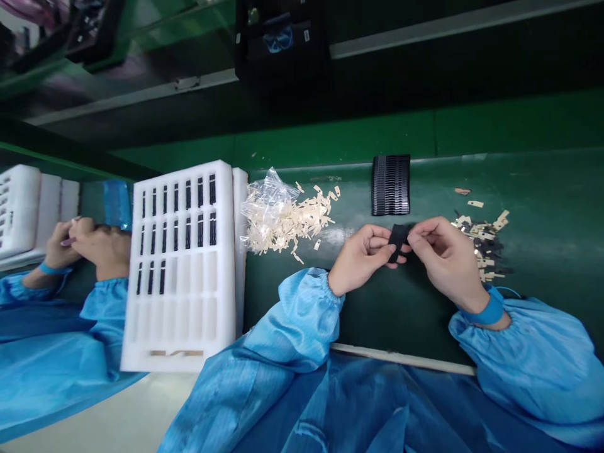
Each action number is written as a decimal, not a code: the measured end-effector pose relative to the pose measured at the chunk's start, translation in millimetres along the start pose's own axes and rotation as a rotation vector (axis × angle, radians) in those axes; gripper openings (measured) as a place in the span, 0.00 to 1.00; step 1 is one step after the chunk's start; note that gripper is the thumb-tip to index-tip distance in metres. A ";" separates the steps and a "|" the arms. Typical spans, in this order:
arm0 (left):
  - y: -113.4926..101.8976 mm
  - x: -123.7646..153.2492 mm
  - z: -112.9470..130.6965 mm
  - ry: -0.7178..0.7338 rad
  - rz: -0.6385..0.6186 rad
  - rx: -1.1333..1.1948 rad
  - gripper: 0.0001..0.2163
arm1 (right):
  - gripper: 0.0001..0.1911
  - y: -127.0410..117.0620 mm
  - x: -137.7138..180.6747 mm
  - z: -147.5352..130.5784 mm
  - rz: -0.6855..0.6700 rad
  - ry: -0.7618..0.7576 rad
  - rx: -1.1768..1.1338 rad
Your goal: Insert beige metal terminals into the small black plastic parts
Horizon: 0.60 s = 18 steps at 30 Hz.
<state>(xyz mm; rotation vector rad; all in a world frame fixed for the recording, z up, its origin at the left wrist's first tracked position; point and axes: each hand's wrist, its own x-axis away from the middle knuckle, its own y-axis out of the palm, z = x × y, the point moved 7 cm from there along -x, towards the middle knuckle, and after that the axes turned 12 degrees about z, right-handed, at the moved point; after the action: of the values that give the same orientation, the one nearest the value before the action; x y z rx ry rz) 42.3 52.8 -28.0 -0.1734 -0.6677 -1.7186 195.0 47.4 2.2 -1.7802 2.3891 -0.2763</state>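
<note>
My left hand (365, 257) is closed round a small flat black rectangular piece (399, 241), with the thumb pressed on its face. At the upper right edge of that piece, my right hand (446, 255) pinches with thumb and forefinger; what lies between those fingertips is too small to make out. Just beyond both hands lies a neat row of black strip-like pieces (391, 185). Beside my right wrist is a scattered heap of cream and black tabs (491, 242), partly hidden by the hand.
A white foam tray (182, 362) with black pieces in several slots stands at left. Next to it, a clear plastic bag (271, 198) lies over loose cream tabs (306, 220). A co-worker's hands (94, 245) work farther left. A dark shelf (283, 56) overhangs the green bench (377, 321).
</note>
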 end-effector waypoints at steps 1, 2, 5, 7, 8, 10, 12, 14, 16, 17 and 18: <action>0.3 0.3 0.0 -0.003 0.002 -0.005 0.24 | 0.06 1.3 0.2 0.8 -0.013 0.018 -0.013; 0.5 0.6 0.0 -0.005 0.003 -0.010 0.23 | 0.06 2.2 0.4 1.5 -0.022 0.032 -0.024; 1.4 1.1 0.8 -0.003 -0.007 -0.007 0.23 | 0.07 2.8 0.5 1.4 -0.025 0.054 -0.048; 1.8 1.6 2.6 0.002 -0.024 0.007 0.23 | 0.08 2.9 0.1 -1.5 -0.031 0.053 -0.063; 2.0 2.0 3.5 0.000 -0.037 0.018 0.22 | 0.09 3.3 -0.1 -3.4 -0.041 0.052 -0.073; 2.3 3.0 4.6 -0.017 -0.072 0.050 0.21 | 0.11 4.0 -0.5 -6.8 -0.066 0.055 -0.105; 3.2 4.5 3.9 -0.057 -0.122 0.094 0.19 | 0.12 4.6 -0.5 -7.7 -0.096 0.066 -0.146; 4.9 6.1 1.9 -0.112 -0.183 0.142 0.18 | 0.12 5.3 0.2 -5.8 -0.133 0.083 -0.180; 6.5 7.4 -0.9 -0.174 -0.234 0.182 0.19 | 0.12 7.0 1.9 -2.9 -0.179 0.098 -0.200; 6.7 7.6 -2.2 -0.201 -0.247 0.197 0.19 | 0.11 7.8 3.0 -2.1 -0.198 0.100 -0.209; 6.7 7.5 -3.2 -0.220 -0.251 0.207 0.19 | 0.11 8.7 4.1 -2.2 -0.214 0.098 -0.221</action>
<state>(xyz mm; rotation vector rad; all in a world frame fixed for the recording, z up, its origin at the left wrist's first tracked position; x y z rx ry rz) 47.3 44.0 -25.0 -0.1390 -1.0618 -1.8705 185.2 46.0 2.3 -2.1735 2.3752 -0.1302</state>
